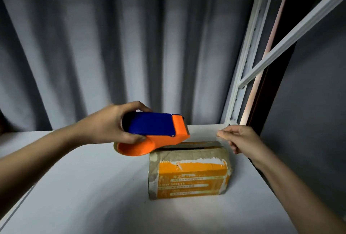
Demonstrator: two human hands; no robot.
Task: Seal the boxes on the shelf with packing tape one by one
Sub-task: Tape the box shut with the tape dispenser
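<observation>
A worn cardboard box (pixel 190 174) with an orange printed front stands on the white shelf board (pixel 84 187). Its top flaps leave a dark slit along the middle. My left hand (pixel 110 123) grips a blue and orange tape dispenser (pixel 153 132) and holds it just above the box's left top edge, cutter end pointing right. My right hand (pixel 237 138) hovers over the box's right top corner with thumb and forefinger pinched together. Clear tape between the cutter and those fingers cannot be made out.
A grey curtain (pixel 131 37) hangs behind the shelf. A white perforated metal upright (pixel 243 69) with a diagonal brace (pixel 292 33) rises at the back right corner, close to my right hand. A dark post stands beyond it.
</observation>
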